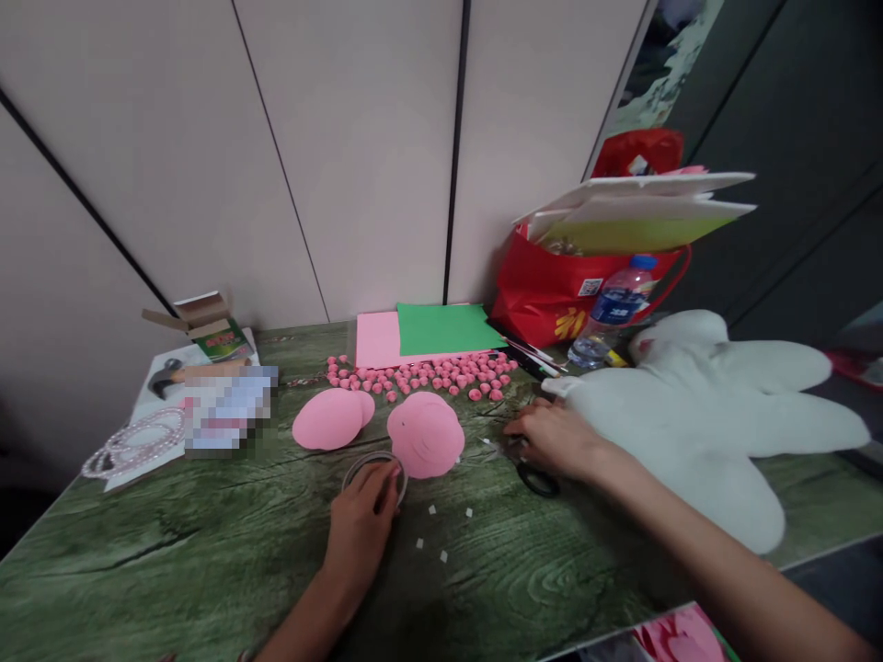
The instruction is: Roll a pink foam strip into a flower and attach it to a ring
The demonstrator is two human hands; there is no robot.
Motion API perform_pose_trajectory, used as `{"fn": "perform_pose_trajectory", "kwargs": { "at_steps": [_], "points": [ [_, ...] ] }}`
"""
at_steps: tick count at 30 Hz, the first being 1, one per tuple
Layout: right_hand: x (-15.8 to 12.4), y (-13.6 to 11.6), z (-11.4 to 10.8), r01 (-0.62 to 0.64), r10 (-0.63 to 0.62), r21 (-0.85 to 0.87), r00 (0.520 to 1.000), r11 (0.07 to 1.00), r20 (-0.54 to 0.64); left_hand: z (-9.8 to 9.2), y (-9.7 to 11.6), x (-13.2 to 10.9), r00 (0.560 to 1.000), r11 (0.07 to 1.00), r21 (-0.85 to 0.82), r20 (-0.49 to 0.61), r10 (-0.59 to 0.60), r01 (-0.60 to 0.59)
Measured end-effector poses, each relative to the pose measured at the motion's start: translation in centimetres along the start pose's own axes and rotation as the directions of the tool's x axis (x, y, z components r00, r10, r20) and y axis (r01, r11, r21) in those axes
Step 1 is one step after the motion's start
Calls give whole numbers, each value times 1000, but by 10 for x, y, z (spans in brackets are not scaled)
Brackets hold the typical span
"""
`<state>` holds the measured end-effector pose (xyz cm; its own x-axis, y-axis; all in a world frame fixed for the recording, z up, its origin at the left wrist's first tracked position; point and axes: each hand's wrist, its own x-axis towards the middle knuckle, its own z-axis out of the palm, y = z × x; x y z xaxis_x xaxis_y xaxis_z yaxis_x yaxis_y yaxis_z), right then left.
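Note:
My left hand (365,507) has its fingers curled on a roll of clear tape (353,466) that lies flat on the green wood-grain table (241,561). Just beyond it are two piles of pink paper discs, one on the left (327,419) and one on the right (426,436). My right hand (548,434) rests over a pair of scissors with black handles (538,480); its fingers partly cover them, and their grip is unclear. Several small white squares (443,556) are scattered in front of the right pile. Behind the discs lie many small rolled pink paper roses (441,371).
Green (448,329) and pink sheets (376,338) lie at the back. On the right are a red bag (528,285), a water bottle (611,317) and a large white stuffed shape (662,432). Bead strings (142,443), a hammer (166,377) and an open box (224,340) are at left.

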<state>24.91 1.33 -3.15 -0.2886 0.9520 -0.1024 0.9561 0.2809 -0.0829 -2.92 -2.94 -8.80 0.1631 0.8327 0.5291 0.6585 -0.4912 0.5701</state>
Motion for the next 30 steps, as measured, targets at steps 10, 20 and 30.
{"fn": "perform_pose_trajectory", "kwargs": {
  "at_steps": [10, 20, 30],
  "points": [
    [31, -6, 31, -100, 82, 370, 995, 923, 65, -4, 6, 2, 983, 975, 157, -68, 169, -156],
    [32, -5, 36, -120, 95, 338, 991, 933, 89, -10, 16, 6, 974, 956, -195, -9, -224, 218],
    [20, -19, 43, -105, 122, 254, 991, 962, -52, -14, 23, 16, 813, 578, -614, 196, -548, 538]
  ]
}}
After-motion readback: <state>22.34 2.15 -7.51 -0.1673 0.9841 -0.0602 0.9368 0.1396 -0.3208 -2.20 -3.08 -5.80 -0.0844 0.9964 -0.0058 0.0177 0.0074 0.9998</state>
